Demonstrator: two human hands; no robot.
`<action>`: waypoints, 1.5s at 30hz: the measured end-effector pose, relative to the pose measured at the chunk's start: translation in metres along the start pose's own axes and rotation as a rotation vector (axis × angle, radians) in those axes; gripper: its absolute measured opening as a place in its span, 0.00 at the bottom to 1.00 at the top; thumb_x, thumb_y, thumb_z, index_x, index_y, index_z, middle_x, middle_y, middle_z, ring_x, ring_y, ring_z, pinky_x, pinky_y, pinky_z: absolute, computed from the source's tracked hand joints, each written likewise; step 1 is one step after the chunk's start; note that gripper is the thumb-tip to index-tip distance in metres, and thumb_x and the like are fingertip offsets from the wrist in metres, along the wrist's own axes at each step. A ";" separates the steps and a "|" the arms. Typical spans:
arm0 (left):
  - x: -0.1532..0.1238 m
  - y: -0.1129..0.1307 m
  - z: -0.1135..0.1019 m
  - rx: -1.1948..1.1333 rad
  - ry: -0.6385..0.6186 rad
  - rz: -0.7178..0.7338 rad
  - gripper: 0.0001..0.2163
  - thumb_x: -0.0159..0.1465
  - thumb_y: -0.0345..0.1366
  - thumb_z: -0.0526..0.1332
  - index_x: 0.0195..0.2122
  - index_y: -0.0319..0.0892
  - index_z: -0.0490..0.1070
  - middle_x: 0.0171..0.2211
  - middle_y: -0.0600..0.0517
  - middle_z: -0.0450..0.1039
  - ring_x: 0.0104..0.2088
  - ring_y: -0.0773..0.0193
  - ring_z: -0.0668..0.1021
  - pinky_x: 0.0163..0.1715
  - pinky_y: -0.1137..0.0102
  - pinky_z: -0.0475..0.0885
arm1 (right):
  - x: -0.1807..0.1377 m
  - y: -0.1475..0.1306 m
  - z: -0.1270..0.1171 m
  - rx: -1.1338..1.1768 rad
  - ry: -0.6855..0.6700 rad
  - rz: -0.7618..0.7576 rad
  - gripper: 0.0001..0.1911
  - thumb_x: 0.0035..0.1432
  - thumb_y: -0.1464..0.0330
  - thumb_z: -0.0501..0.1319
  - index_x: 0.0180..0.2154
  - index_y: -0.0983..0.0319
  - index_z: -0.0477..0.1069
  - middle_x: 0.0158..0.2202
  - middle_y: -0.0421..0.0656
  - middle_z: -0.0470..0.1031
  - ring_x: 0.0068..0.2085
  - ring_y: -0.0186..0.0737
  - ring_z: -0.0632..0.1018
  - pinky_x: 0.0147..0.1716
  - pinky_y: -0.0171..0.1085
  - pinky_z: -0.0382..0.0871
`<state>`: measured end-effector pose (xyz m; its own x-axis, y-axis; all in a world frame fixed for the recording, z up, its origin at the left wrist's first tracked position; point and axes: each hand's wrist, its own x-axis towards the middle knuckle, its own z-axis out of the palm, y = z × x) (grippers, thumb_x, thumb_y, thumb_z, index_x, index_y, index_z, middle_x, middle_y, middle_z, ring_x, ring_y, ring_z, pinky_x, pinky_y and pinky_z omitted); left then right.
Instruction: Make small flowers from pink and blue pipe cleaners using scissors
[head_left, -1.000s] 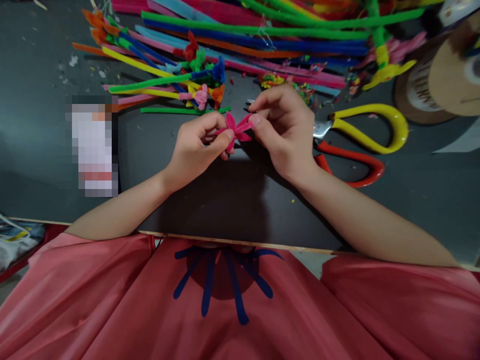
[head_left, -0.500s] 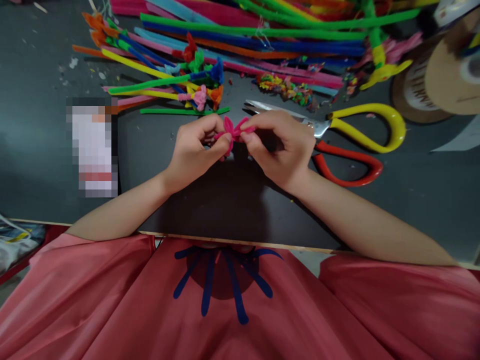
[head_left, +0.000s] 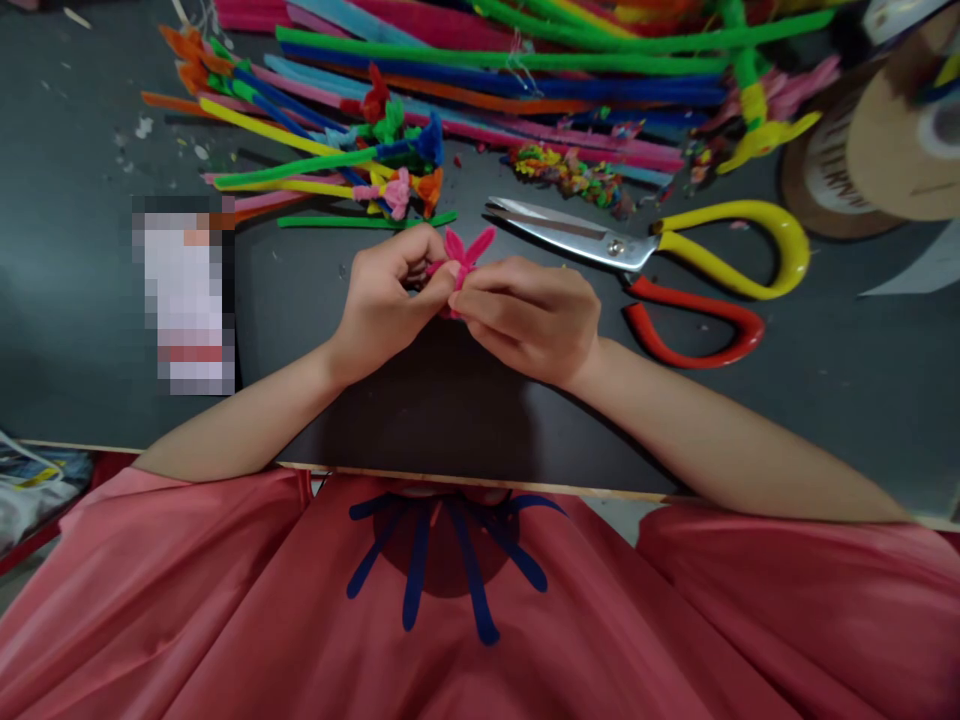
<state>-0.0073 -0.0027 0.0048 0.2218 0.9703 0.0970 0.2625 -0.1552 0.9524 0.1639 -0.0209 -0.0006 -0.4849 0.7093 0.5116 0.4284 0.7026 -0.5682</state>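
Pink flower (head_left: 463,266) is resting between the left hand (head_left: 386,290) and the right hand (head_left: 536,315), above the worktop (head_left: 832,410), with neither hand nearer. Two petals (head_left: 481,243) are pointing to the far side; no clear long axis is showing. The left hand is pinching its left side, the right hand its near side. Scissors (head_left: 615,246) are lying beyond the right hand. A bag-like bundle (head_left: 41,500) is sitting lower left, contents unclear.
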 end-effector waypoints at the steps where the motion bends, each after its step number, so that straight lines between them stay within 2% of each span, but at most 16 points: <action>1: 0.000 0.000 0.000 0.001 0.004 0.000 0.11 0.56 0.32 0.62 0.20 0.39 0.62 0.17 0.59 0.59 0.19 0.80 0.60 0.19 0.79 0.57 | 0.000 -0.001 0.000 0.007 -0.038 0.051 0.10 0.62 0.66 0.52 0.38 0.56 0.71 0.34 0.35 0.78 0.31 0.28 0.77 0.29 0.30 0.68; 3: 0.001 0.000 0.001 -0.014 0.008 -0.010 0.11 0.56 0.32 0.62 0.19 0.40 0.62 0.16 0.60 0.59 0.18 0.81 0.61 0.18 0.79 0.57 | 0.000 -0.002 0.000 0.027 -0.060 0.083 0.10 0.62 0.65 0.51 0.38 0.55 0.71 0.33 0.35 0.77 0.31 0.28 0.76 0.29 0.30 0.67; 6: 0.001 0.002 0.002 -0.094 -0.001 -0.050 0.12 0.57 0.36 0.63 0.20 0.40 0.62 0.16 0.60 0.61 0.17 0.81 0.64 0.17 0.81 0.60 | 0.002 -0.002 0.000 0.096 0.094 0.038 0.09 0.59 0.67 0.55 0.42 0.53 0.69 0.31 0.36 0.73 0.31 0.30 0.73 0.30 0.33 0.66; 7: 0.001 0.002 0.002 -0.128 -0.006 -0.060 0.13 0.57 0.37 0.63 0.20 0.40 0.62 0.16 0.60 0.62 0.16 0.81 0.66 0.17 0.81 0.62 | 0.003 -0.001 0.000 0.141 0.167 0.091 0.10 0.58 0.67 0.57 0.43 0.52 0.67 0.28 0.36 0.70 0.28 0.31 0.71 0.28 0.34 0.65; 10: 0.000 0.003 0.002 -0.190 -0.033 -0.071 0.12 0.59 0.40 0.62 0.22 0.41 0.64 0.17 0.59 0.67 0.17 0.78 0.71 0.20 0.80 0.69 | 0.007 0.004 0.002 0.299 0.322 0.402 0.08 0.60 0.62 0.55 0.43 0.51 0.64 0.25 0.36 0.61 0.23 0.32 0.64 0.23 0.35 0.61; 11: 0.000 0.003 0.001 -0.201 -0.040 -0.065 0.12 0.59 0.39 0.61 0.22 0.40 0.64 0.18 0.59 0.68 0.18 0.78 0.72 0.20 0.80 0.70 | 0.008 0.007 0.002 0.333 0.334 0.477 0.07 0.61 0.60 0.54 0.42 0.51 0.64 0.26 0.37 0.62 0.23 0.32 0.64 0.23 0.35 0.61; 13: -0.001 0.004 0.000 -0.217 -0.053 -0.048 0.11 0.59 0.37 0.61 0.22 0.40 0.65 0.18 0.58 0.69 0.18 0.78 0.73 0.21 0.79 0.71 | 0.009 0.013 0.004 0.356 0.318 0.527 0.10 0.61 0.55 0.52 0.38 0.52 0.64 0.28 0.38 0.66 0.25 0.32 0.67 0.24 0.35 0.64; 18: -0.002 0.005 -0.002 -0.191 -0.084 -0.002 0.09 0.60 0.30 0.59 0.22 0.40 0.67 0.19 0.57 0.70 0.19 0.79 0.73 0.22 0.81 0.70 | 0.008 0.018 0.005 0.363 0.265 0.531 0.15 0.60 0.51 0.52 0.33 0.53 0.65 0.28 0.40 0.70 0.29 0.34 0.72 0.26 0.36 0.68; 24: -0.001 0.005 0.000 -0.218 -0.092 -0.044 0.09 0.59 0.31 0.60 0.22 0.40 0.67 0.19 0.58 0.69 0.19 0.79 0.73 0.21 0.82 0.70 | 0.009 0.009 0.003 0.439 0.276 0.560 0.15 0.57 0.50 0.56 0.34 0.54 0.68 0.27 0.39 0.71 0.27 0.33 0.72 0.27 0.35 0.70; 28: 0.000 0.004 0.000 -0.240 -0.107 -0.027 0.09 0.59 0.30 0.59 0.22 0.39 0.67 0.18 0.58 0.69 0.19 0.78 0.73 0.20 0.82 0.70 | 0.012 0.006 0.002 0.432 0.241 0.534 0.15 0.57 0.52 0.57 0.34 0.57 0.69 0.25 0.37 0.68 0.22 0.28 0.66 0.22 0.33 0.65; 31: -0.001 0.004 -0.001 -0.207 -0.148 0.001 0.08 0.59 0.28 0.58 0.23 0.39 0.68 0.20 0.58 0.70 0.20 0.79 0.73 0.22 0.83 0.69 | 0.013 0.007 0.001 0.439 0.211 0.528 0.15 0.59 0.54 0.56 0.32 0.59 0.69 0.26 0.37 0.68 0.24 0.29 0.68 0.25 0.33 0.65; 36: -0.002 0.003 -0.002 -0.163 -0.178 0.005 0.08 0.58 0.25 0.58 0.23 0.39 0.67 0.19 0.59 0.68 0.19 0.80 0.71 0.20 0.83 0.66 | 0.013 0.009 0.000 0.475 0.211 0.492 0.13 0.61 0.57 0.55 0.34 0.59 0.70 0.27 0.38 0.69 0.28 0.30 0.71 0.30 0.34 0.67; 38: -0.002 0.003 -0.002 -0.160 -0.170 0.008 0.08 0.58 0.25 0.58 0.22 0.39 0.66 0.19 0.58 0.68 0.19 0.80 0.70 0.20 0.83 0.65 | 0.012 0.010 0.000 0.522 0.224 0.473 0.11 0.61 0.59 0.55 0.35 0.58 0.70 0.27 0.37 0.68 0.27 0.29 0.70 0.28 0.33 0.65; 42: -0.002 0.003 -0.002 -0.144 -0.178 0.018 0.08 0.57 0.25 0.58 0.21 0.39 0.66 0.19 0.58 0.67 0.19 0.80 0.70 0.20 0.82 0.64 | 0.014 0.011 0.001 0.533 0.225 0.461 0.09 0.58 0.62 0.59 0.30 0.60 0.67 0.24 0.36 0.65 0.22 0.26 0.64 0.22 0.32 0.59; 45: -0.002 0.003 -0.002 -0.139 -0.181 0.010 0.08 0.58 0.26 0.58 0.21 0.39 0.66 0.19 0.58 0.68 0.20 0.79 0.70 0.20 0.81 0.65 | 0.015 0.012 0.002 0.567 0.323 0.474 0.09 0.59 0.62 0.59 0.30 0.59 0.65 0.21 0.34 0.61 0.19 0.25 0.61 0.19 0.32 0.55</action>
<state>-0.0093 -0.0049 0.0080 0.3921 0.9176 0.0652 0.1301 -0.1255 0.9835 0.1604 -0.0017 -0.0011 -0.0671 0.9670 0.2457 0.0386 0.2486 -0.9678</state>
